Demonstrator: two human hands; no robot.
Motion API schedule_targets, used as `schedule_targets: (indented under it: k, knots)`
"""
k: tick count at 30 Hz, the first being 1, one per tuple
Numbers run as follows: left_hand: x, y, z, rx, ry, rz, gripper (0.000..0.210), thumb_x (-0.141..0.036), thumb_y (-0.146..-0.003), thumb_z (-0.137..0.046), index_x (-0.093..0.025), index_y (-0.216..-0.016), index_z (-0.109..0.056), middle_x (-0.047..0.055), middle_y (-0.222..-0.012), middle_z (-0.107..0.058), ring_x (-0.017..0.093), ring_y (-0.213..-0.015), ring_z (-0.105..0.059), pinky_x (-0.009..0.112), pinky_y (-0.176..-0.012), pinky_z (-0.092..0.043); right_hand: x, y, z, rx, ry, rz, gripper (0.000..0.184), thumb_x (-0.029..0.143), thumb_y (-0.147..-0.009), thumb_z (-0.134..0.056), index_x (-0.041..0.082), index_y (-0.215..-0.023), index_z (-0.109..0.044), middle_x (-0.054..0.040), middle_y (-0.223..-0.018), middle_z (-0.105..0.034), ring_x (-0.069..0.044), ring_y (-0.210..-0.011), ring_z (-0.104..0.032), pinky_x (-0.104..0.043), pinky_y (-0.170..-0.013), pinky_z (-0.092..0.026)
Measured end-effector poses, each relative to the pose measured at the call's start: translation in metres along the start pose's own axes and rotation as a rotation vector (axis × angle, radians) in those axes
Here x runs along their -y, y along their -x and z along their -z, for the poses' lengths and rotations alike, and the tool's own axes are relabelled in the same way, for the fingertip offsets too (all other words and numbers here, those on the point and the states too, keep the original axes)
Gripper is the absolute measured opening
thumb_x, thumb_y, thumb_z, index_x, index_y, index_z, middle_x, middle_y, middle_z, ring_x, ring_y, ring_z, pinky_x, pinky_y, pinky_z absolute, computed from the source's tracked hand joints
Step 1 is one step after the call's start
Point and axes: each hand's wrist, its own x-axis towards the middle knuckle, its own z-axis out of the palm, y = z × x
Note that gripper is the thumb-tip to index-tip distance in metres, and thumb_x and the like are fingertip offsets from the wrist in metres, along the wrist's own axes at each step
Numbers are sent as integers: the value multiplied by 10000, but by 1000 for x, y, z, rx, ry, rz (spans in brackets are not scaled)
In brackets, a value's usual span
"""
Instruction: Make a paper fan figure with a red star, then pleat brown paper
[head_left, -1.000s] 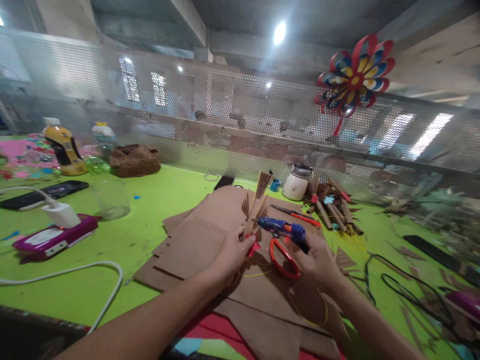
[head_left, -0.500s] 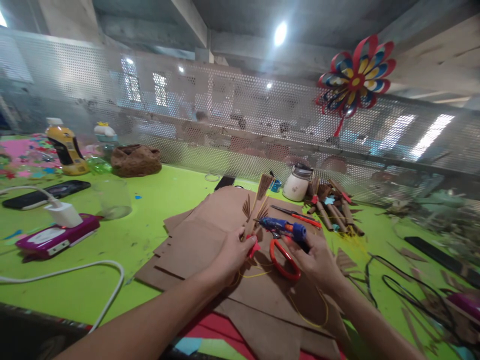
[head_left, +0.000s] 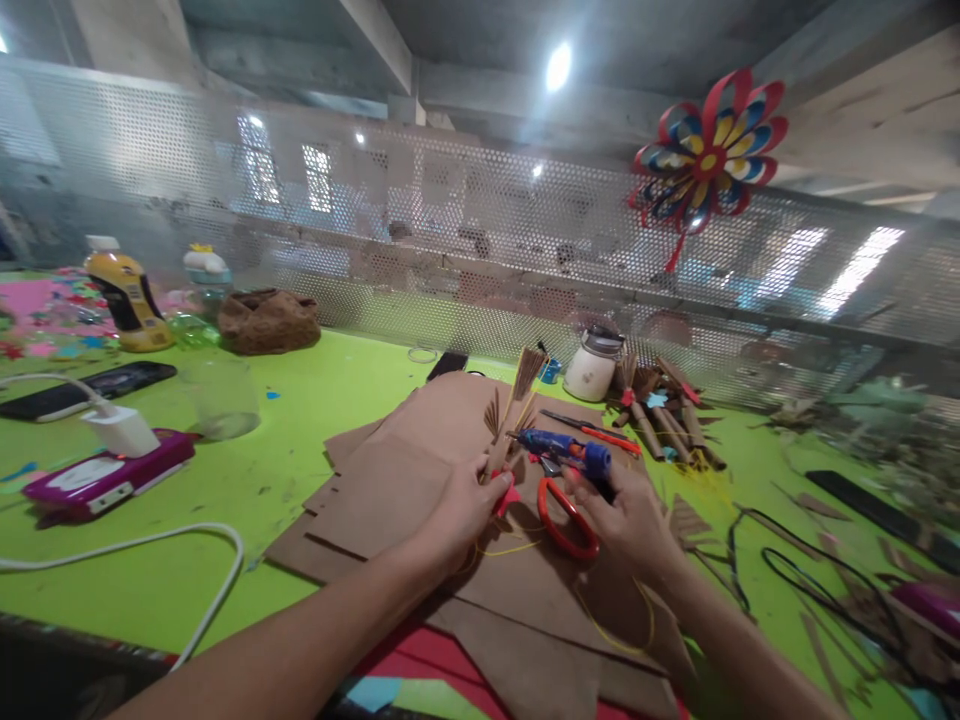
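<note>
Between the thumb and fingers of my left hand (head_left: 474,500) is a brown cardboard craft piece (head_left: 498,455) with fanned, fringed ends and a red paper star (head_left: 508,494) near its lower end. My right hand (head_left: 626,510) grips a blue hot glue gun (head_left: 564,450), its nozzle pointing left, close to the piece. Whether the tip touches the cardboard I cannot tell. Red-handled scissors (head_left: 568,520) lie just below the glue gun, their blades partly hidden. Yellow string (head_left: 511,548) hangs or lies under my left hand. Brown cardboard sheets (head_left: 390,490) are stacked beneath both hands.
Behind the stack lie a red-and-black pen-like tool (head_left: 592,430), a white jar (head_left: 592,365) and several cardboard rolls (head_left: 667,415). A black cable (head_left: 795,570) loops at right. On the left are a purple power strip (head_left: 112,475), a clear cup (head_left: 225,400) and a yellow bottle (head_left: 129,300).
The whole view has shifted very slightly. Both hands keep nearly the same place and grip, with the glue gun still at the cardboard piece.
</note>
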Motion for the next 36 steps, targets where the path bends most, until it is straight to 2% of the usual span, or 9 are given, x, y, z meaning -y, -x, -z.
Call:
schedule_targets:
  k: [4,7,10,13,17,21,30,36]
  knots:
    - [-2,1,-1,-1,5,15,302,-322,-753,-592,-146,-993,-545,-23,-582,-532,71,-368,-451,173,-343,-338,2,-1,2,2,-58,-6,252,358,-841,-512,142,-788,-631,-39,-665,-621,-171,-610,-540,-257,-563,-422]
    - [-6,3,-1,8,52,-2,294,-316,-739,-613,-150,-974,-551,-26,-583,-530,73,-391,-452,186,-377,-364,5,-2,1,3,-145,-16,258,361,-845,-508,139,-810,-634,-36,-663,-617,-166,-609,-544,-255,-567,-432]
    - [-10,3,2,-23,101,-49,258,-323,-709,-650,-141,-871,-565,-33,-580,-507,60,-426,-428,178,-409,-347,3,-4,0,-15,-225,-55,271,376,-829,-534,131,-827,-649,-44,-677,-627,-171,-635,-566,-260,-593,-450]
    - [-11,0,6,-64,118,-97,256,-333,-693,-667,-137,-817,-559,-37,-591,-493,52,-460,-407,166,-424,-313,-4,-6,-1,17,-392,-180,315,419,-805,-562,120,-828,-657,-53,-662,-635,-163,-602,-571,-249,-548,-450]
    - [-13,-4,10,-91,99,-109,241,-346,-714,-641,-144,-793,-536,-47,-579,-466,46,-440,-370,163,-405,-277,-12,-11,2,64,-795,-409,345,439,-786,-588,122,-913,-635,-65,-698,-659,-152,-595,-591,-229,-512,-464]
    - [-15,-5,11,-92,102,-115,249,-355,-706,-640,-148,-799,-536,-47,-582,-477,39,-427,-349,156,-400,-275,-18,-17,6,48,-1020,-495,318,406,-803,-565,141,-968,-624,-87,-842,-693,-153,-627,-626,-242,-554,-513]
    - [-19,-5,9,-103,120,-125,243,-335,-689,-655,-137,-781,-548,-38,-578,-488,38,-446,-362,147,-404,-280,-50,-26,6,9,-1125,-573,236,346,-830,-550,138,-869,-656,-70,-791,-702,-132,-630,-641,-228,-596,-545]
    - [-19,-2,6,-78,134,-105,239,-313,-702,-640,-132,-826,-544,-40,-593,-483,33,-443,-349,147,-398,-283,-83,-35,6,-20,-995,-689,230,276,-848,-537,114,-710,-624,-68,-600,-657,-124,-500,-607,-217,-512,-535]
